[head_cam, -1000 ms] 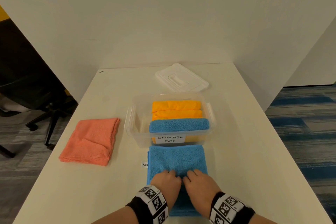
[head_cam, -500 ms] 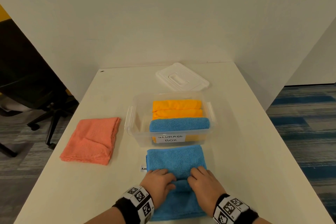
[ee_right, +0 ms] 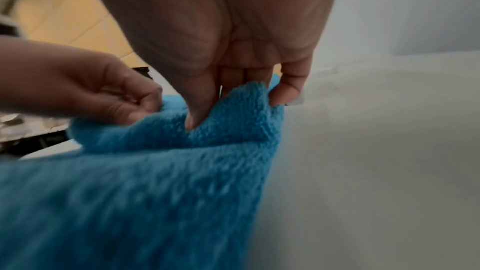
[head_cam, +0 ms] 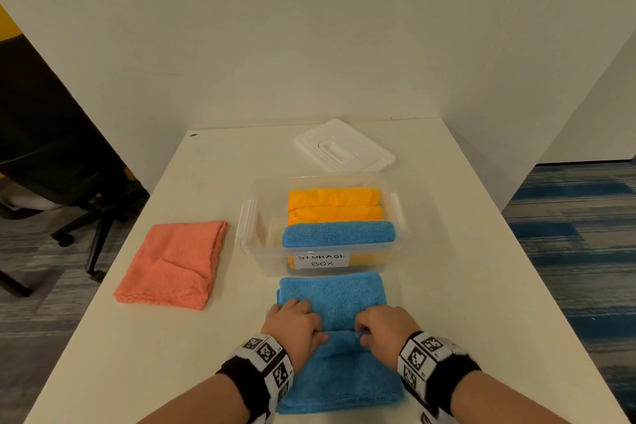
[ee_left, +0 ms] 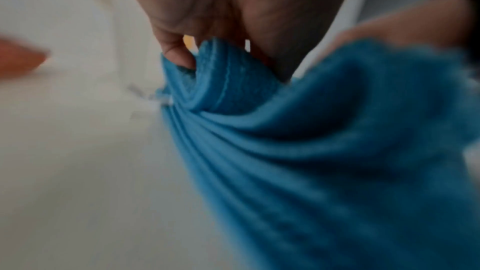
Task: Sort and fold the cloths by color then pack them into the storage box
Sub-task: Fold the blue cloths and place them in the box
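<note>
A blue cloth (head_cam: 335, 299) lies on the white table (head_cam: 481, 286) just in front of the clear storage box (head_cam: 247, 237). My left hand (head_cam: 294, 323) pinches a raised ridge across the cloth's middle on the left side, shown close in the left wrist view on the blue cloth (ee_left: 324, 151). My right hand (head_cam: 385, 329) pinches the same ridge on the right, thumb and fingers sunk into the blue cloth (ee_right: 155, 182). Inside the box lie folded yellow cloths (head_cam: 334, 205) and a rolled blue cloth (head_cam: 339, 233). A folded salmon cloth (head_cam: 175, 263) lies left of the box.
The box's white lid (head_cam: 344, 146) rests on the table behind the box. A white wall stands right behind the table. An office chair (head_cam: 69, 182) stands off the table's left edge. Blue carpet runs along the right side.
Both hands have slid apart along the blue cloth and pinched up a ridge across its middle. The cloth's far edge has drawn slightly toward me.
</note>
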The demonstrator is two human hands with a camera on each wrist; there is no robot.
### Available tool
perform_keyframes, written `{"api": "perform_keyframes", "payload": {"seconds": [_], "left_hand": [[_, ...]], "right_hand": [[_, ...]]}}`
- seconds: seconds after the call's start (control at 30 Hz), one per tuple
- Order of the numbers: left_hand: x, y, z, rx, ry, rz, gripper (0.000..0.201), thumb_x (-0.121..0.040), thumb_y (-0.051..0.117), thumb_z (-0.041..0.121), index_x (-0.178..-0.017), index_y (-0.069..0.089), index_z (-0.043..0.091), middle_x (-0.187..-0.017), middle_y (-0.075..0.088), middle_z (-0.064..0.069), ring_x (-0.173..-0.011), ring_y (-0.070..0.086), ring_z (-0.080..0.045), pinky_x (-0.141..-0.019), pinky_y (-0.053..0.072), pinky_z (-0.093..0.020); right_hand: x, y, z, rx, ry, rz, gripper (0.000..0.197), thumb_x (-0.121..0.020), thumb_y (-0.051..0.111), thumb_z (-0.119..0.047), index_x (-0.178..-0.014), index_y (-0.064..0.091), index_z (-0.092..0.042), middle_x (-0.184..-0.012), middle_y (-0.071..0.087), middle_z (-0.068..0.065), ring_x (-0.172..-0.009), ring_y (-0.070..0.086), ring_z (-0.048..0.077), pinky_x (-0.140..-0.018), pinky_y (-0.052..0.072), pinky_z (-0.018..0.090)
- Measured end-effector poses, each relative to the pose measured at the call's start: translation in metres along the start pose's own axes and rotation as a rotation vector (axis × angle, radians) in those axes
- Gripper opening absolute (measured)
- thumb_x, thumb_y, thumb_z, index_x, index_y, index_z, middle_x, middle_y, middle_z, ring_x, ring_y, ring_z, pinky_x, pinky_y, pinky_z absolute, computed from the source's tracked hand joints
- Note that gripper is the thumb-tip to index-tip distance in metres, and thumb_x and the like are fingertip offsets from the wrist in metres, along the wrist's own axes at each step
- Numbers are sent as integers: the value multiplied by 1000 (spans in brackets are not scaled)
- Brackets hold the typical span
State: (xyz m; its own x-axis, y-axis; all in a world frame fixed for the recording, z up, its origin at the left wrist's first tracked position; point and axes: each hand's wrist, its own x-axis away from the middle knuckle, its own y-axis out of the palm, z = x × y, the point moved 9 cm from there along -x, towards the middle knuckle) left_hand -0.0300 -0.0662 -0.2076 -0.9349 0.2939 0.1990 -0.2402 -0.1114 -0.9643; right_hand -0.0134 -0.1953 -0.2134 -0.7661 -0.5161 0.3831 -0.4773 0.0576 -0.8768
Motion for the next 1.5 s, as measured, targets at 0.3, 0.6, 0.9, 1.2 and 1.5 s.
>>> {"api": "perform_keyframes", "payload": {"seconds": [0.3,0.6,0.9,1.2,1.5], "left_hand": [[14,18,54,-226,228,28,34,-38,75,33,-66,57,27,-68,53,10,-54,52,-10,-47,42,-21],[6,20,36,-55,116,13,36,-50,77,23,-81,60,23,-78,56,7,-63,58,-13,-57,47,-23],[-13,12,17,63,10,-60,24,-94,44,17,-117,44,16,-115,56,-4,-107,54,-26,-89,38,-35],[-18,-2,12,222,76,3,12,-93,47,25,-101,48,17,-100,58,-4,-94,55,-23,-82,44,-34],[-17,1,0,329,-82,21,18,-90,57,34,-103,55,21,-100,63,4,-90,56,-13,-78,39,-21]], "right_hand": [[-15,3,12,-85,37,-101,24,-88,61,-25,-112,65,-20,-114,65,1,-105,59,20,-87,44,27],[-15,-8,14,-161,85,-1,22,-86,57,-15,-79,42,-30,-77,50,-11,-82,55,18,-75,43,29],[12,-1,-26,182,-257,330,33,-55,79,-36,-79,58,-31,-79,57,-15,-73,55,9,-61,49,23],[-16,-5,2,-104,-42,216,21,-92,48,-19,-109,60,-16,-108,63,0,-107,47,20,-88,36,31],[-36,0,16,-221,41,128,19,-90,56,-20,-106,65,-14,-97,41,-3,-111,44,21,-91,36,26]]}}
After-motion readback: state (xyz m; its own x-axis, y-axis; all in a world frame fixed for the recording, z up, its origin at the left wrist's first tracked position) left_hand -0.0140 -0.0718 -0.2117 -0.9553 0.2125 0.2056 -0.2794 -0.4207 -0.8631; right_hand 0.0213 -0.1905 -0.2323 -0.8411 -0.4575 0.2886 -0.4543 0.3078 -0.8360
